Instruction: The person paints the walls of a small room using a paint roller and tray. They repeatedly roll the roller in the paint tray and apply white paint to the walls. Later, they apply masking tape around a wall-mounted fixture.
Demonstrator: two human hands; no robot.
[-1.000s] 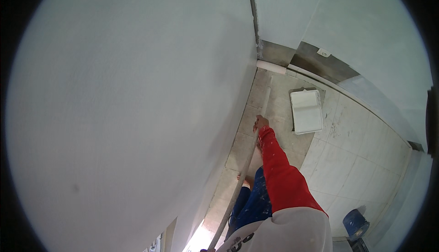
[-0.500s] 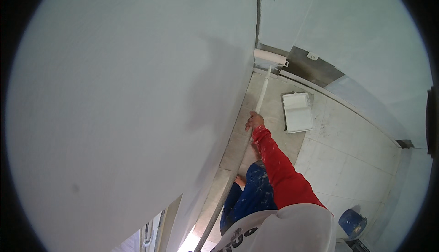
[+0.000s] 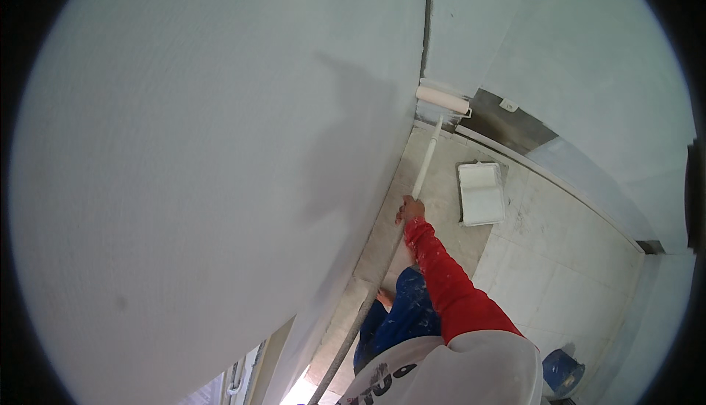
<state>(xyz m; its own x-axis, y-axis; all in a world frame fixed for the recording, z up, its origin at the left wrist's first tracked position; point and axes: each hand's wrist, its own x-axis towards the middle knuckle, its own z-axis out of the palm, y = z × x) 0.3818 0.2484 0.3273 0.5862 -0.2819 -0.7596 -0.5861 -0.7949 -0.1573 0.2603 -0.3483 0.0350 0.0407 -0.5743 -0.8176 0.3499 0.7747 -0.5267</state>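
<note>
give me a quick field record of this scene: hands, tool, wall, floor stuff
right hand: gripping the roller pole, red sleeve spattered with paint
left hand: low on the same pole, partly hidden
paint roller: at the foot of the wall, in the corner
wall: pale, close on the left
paint tray: white, flat on the tiled floor
blue bucket: lower right, beside the person

The wall (image 3: 206, 169) looks matt and finely grained. At one o'clock, the roller (image 3: 442, 100) has a soft, fuzzy sleeve; its pole (image 3: 426, 158) is smooth. The tray (image 3: 481, 193) looks plastic; floor tiles (image 3: 559, 258) are dull, paint-speckled.
</note>
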